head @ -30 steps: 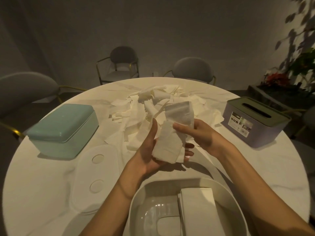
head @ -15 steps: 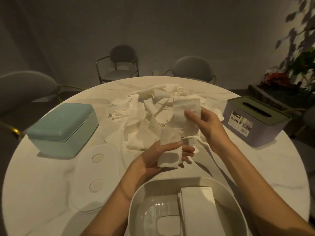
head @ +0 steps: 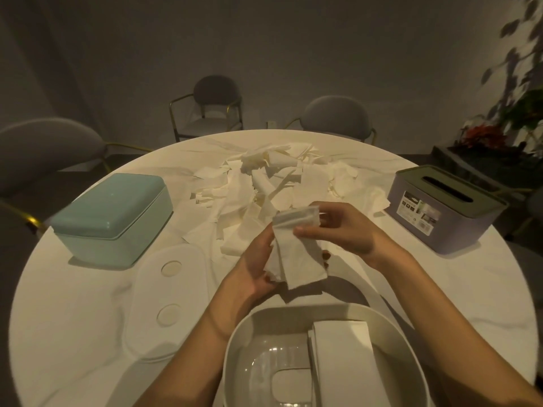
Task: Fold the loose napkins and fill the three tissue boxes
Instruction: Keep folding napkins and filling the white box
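- Head view: left hand cradles a napkin at table centre, while right hand pinches its top edge, folding it down.
- Align edges before creasing; keep the strip narrow enough for the open white box at 6 o'clock, whose folded stack sits right.
- Loose pile lies at 12 o'clock.

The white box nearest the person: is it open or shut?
Open. The white box has no lid on, showing folded napkins inside.
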Action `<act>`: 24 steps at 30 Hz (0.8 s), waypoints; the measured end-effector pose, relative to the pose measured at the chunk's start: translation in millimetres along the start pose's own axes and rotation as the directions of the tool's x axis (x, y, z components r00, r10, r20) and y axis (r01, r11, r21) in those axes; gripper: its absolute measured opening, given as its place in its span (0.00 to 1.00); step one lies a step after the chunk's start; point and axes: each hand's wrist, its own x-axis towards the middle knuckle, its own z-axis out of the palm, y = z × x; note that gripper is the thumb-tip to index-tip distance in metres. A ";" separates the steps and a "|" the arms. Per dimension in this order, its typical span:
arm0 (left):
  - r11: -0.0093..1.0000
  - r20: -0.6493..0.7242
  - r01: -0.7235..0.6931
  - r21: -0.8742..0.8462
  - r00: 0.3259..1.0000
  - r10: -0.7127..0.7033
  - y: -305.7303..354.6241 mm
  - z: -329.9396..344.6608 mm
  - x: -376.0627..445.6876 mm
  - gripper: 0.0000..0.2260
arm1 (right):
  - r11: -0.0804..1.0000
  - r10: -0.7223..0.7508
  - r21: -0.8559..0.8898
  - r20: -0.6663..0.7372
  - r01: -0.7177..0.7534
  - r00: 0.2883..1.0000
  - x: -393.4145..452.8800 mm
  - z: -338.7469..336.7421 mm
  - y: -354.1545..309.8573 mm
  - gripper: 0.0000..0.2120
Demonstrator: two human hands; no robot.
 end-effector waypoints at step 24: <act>1.000 -0.009 0.010 -0.022 1.000 -0.011 1.1 -12.2 11.5 0.35 | 0.978 -0.185 -0.116 -0.121 0.171 0.975 -1.2 -8.3 2.8 0.09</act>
